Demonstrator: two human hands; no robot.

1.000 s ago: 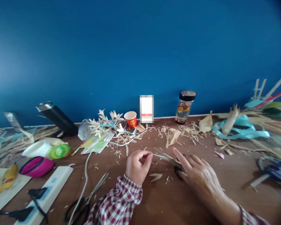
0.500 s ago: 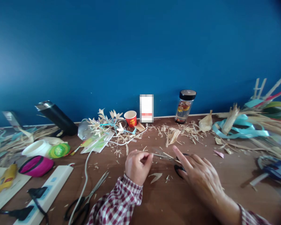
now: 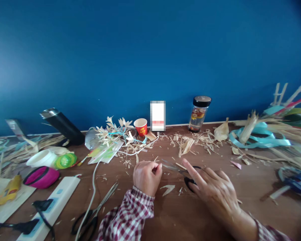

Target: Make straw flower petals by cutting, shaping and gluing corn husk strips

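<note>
My left hand (image 3: 146, 177) is closed in a pinch, thumb against forefinger; anything between the tips is too small to make out. Just right of it, a pair of scissors (image 3: 177, 168) with black loops points its slightly parted blades toward those fingertips. My right hand (image 3: 213, 187) holds these scissors, thumb at the lower loop, with the index finger stretched forward and the other fingers bent. A thin pale stick (image 3: 181, 166) shows beside that index fingertip. Below the blades lies a curved piece of dry husk (image 3: 168, 189) on the brown table (image 3: 175, 217).
A second pair of scissors (image 3: 97, 209) lies left of my left sleeve, crossed by a white cable (image 3: 93, 182). Behind are husk flowers (image 3: 112, 132), a red paper cup (image 3: 140, 128), a blurred-out white device (image 3: 158, 115) and a glass bottle (image 3: 199, 115). A power strip (image 3: 57, 197) sits left.
The whole view has shifted slightly to the right. The scissor blades look more parted and their loops have moved a little left; my left hand keeps its pinch.
</note>
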